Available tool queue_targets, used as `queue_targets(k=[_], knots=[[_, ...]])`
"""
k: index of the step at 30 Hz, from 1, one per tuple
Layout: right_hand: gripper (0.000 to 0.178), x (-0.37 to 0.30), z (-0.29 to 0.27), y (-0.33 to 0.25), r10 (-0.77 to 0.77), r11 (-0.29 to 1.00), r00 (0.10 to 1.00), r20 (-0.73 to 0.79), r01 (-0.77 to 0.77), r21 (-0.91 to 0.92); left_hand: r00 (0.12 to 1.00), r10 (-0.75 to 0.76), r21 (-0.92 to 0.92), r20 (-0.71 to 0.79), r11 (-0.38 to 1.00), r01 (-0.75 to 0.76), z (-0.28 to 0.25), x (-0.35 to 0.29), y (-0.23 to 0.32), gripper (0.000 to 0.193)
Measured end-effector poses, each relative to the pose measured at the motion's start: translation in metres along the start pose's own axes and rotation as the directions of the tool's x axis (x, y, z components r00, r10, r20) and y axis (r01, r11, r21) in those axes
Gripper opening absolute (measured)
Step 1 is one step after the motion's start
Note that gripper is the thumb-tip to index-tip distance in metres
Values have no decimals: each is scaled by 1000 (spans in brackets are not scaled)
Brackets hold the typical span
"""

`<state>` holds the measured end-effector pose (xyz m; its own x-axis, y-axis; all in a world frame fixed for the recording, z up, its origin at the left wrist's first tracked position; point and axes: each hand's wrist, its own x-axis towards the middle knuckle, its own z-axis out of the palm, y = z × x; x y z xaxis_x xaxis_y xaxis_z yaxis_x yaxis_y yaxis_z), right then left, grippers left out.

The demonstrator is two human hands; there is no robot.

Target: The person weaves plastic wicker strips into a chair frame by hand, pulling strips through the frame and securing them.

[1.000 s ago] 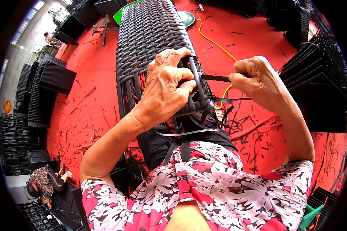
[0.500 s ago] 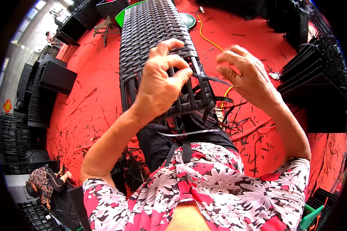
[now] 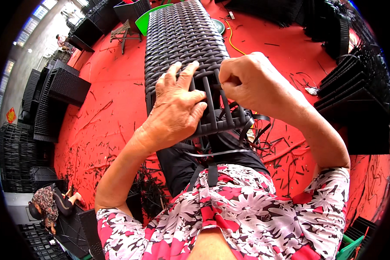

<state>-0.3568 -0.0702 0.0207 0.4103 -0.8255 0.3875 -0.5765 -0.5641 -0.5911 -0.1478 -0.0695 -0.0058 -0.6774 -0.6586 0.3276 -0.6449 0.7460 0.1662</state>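
Observation:
A long frame woven with dark grey plastic wicker [image 3: 182,37] extends away from my lap, its near end showing bare bars [image 3: 209,104] that the weave does not cover. Across the left part of the weave's near edge lies my left hand [image 3: 173,106], fingers spread and its fingertips on the strips. My right hand [image 3: 260,82] is curled closed at the right edge of the frame; whatever sits in its fingers is hidden. Loose dark flat strips [image 3: 262,130] hang in loops beside the near right corner.
Red floor covering [image 3: 104,91] is strewn with dark scraps. Stacked dark woven pieces [image 3: 67,86] stand left, more dark stacks [image 3: 346,82] right. Beyond are a green container [image 3: 144,21], a small folding stool [image 3: 125,34] and a yellow cord [image 3: 232,39]. Another person [image 3: 52,203] bends at lower left.
My left hand has come down from a raised pinch and spread onto the weave. My right hand has moved left to the frame's edge and curled closed. The frame appears shifted slightly right.

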Motion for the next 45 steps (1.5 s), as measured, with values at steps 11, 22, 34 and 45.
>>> queue_targets(k=[11, 22, 34, 45], knots=[[11, 2, 13, 13, -22, 987, 993, 118, 3, 160, 992, -126, -176, -17, 977, 121, -2, 11, -7, 6], [15, 16, 18, -15, 60, 789, 988, 141, -133, 600, 936, -192, -370, -294, 926, 74, -35, -7, -8, 9], [16, 50, 25, -12, -110, 986, 925, 365, 148, -80, 992, -126, -48, 5, 991, 126, -7, -17, -26, 19], [19, 40, 36, -30, 42, 652, 964, 264, -226, 724, 932, -231, -640, -280, 768, -2, -57, -8, -28, 2]])
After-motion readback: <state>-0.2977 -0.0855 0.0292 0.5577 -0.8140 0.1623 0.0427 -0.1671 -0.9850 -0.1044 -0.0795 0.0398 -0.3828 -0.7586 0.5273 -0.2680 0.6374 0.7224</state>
